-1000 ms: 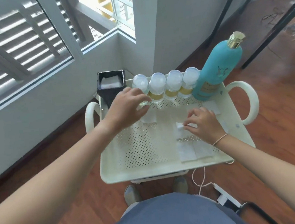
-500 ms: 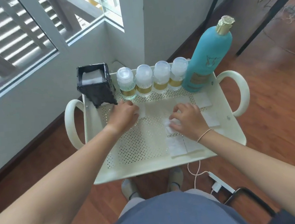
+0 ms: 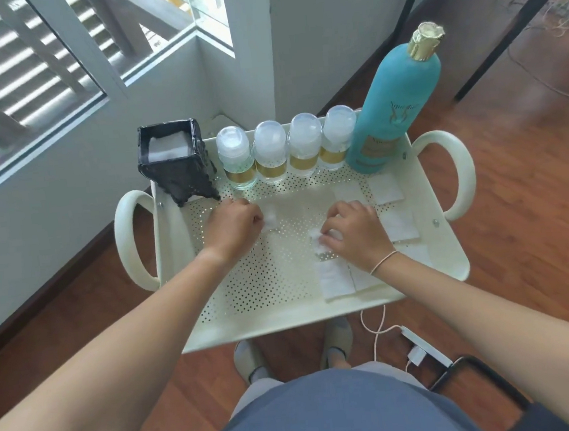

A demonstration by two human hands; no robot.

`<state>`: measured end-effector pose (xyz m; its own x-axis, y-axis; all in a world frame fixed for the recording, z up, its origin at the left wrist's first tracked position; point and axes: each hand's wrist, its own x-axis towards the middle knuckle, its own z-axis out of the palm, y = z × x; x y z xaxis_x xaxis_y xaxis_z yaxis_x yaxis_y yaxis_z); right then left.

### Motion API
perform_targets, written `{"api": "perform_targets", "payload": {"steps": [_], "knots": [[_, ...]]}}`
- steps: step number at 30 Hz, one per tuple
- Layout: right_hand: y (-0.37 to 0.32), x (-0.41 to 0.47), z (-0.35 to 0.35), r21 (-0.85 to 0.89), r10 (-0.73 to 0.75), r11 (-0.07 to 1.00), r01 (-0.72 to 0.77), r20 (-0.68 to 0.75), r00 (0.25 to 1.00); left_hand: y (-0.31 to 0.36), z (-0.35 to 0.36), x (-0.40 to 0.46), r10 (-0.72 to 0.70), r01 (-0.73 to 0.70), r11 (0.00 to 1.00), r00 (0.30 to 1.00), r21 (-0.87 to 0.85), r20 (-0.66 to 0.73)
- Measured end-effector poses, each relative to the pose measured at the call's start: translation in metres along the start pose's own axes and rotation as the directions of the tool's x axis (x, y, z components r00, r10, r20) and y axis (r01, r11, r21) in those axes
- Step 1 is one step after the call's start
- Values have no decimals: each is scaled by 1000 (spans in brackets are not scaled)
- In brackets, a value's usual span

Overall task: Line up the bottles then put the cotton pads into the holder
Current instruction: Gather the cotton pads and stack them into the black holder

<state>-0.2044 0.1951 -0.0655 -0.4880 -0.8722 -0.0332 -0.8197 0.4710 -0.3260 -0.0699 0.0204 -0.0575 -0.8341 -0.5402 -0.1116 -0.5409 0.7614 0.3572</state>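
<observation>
Several small clear bottles [image 3: 271, 154] with gold bands stand in a row at the back of a cream perforated cart tray [image 3: 275, 285], beside a tall teal bottle [image 3: 393, 102]. A black square holder [image 3: 171, 160] with white pads inside stands at the back left. White cotton pads [image 3: 336, 277] lie scattered on the tray's right half. My left hand [image 3: 232, 226] pinches a cotton pad [image 3: 271, 218] just in front of the holder. My right hand [image 3: 353, 233] grips a crumpled cotton pad [image 3: 316, 238] mid-tray.
The cart has looped handles [image 3: 127, 239] on both sides and stands in a wall corner under a louvred window. On the wooden floor lie a white charger and cable [image 3: 422, 351]; my feet are under the tray's front edge.
My left hand came down from the clear bottles to the tray and pinched a pad. My right hand stayed on its pad, bunching it. The camera tilted down.
</observation>
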Motion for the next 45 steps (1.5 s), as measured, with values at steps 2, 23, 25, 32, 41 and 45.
{"api": "perform_targets", "payload": {"steps": [2,23,25,32,41,45], "knots": [[3,2,-7,49,31,998,-29,-42,999,9,0,-6,23,-23,997,1000,-67,-12],[32,-5,-38,147,168,978,-149,-124,978,89,43,-58,208,-209,978,964,-9,168],[32,-5,-37,149,164,978,-146,-123,979,89,45,-57,217,-226,974,959,31,185],[31,0,-39,163,148,978,-127,-122,982,88,48,-52,250,-273,954,953,125,171],[6,30,-63,204,74,978,-32,-200,977,51,-22,-29,183,-185,982,982,-40,-36],[-20,52,-76,221,29,975,23,-230,973,27,-80,-21,105,-114,993,976,-39,-189]]}}
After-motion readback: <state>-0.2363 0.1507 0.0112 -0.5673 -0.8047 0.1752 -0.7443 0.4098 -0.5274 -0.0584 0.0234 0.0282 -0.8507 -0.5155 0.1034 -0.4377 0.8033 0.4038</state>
